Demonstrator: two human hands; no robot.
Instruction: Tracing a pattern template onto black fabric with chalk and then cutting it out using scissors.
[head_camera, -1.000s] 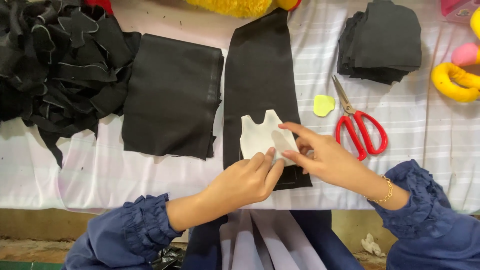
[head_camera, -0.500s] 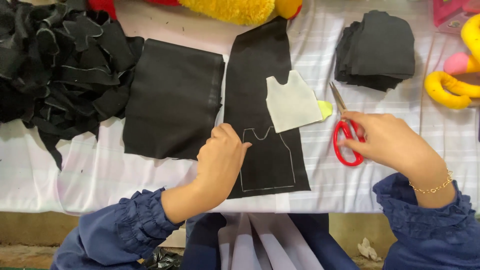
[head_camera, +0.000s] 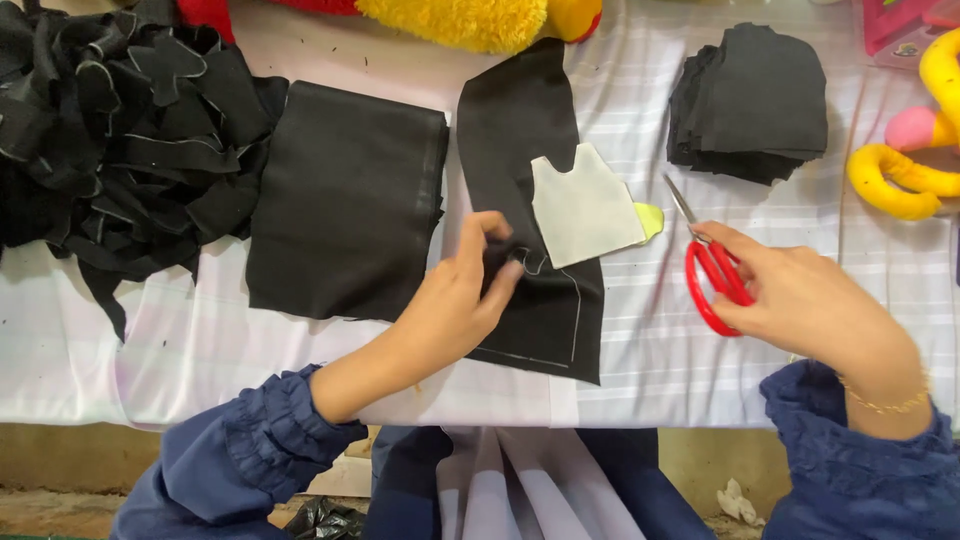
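Far to the left of the left hand, a heap of black fabric scraps lies on the desk, which carries a pale striped cloth. Just beside the left hand, on its left, a folded black fabric piece lies flat, its lower edge level with the wrist. The left hand pinches the left edge of a long black fabric strip, thumb and fingers closed on a raised fold; chalk outline marks show on the strip below the fingers. Between the hands, a pale cream pattern piece lies on the strip, overhanging its right edge, with a small yellow-green chalk piece touching its right side. The right hand has its fingers curled over the handles of red-handled scissors; the blades point up and left and are nearly closed. Above the right hand, a stack of cut black pieces sits apart. Bare striped cloth lies open between the strip and the right hand, and below the left forearm to the desk's near edge. No containers are in view.
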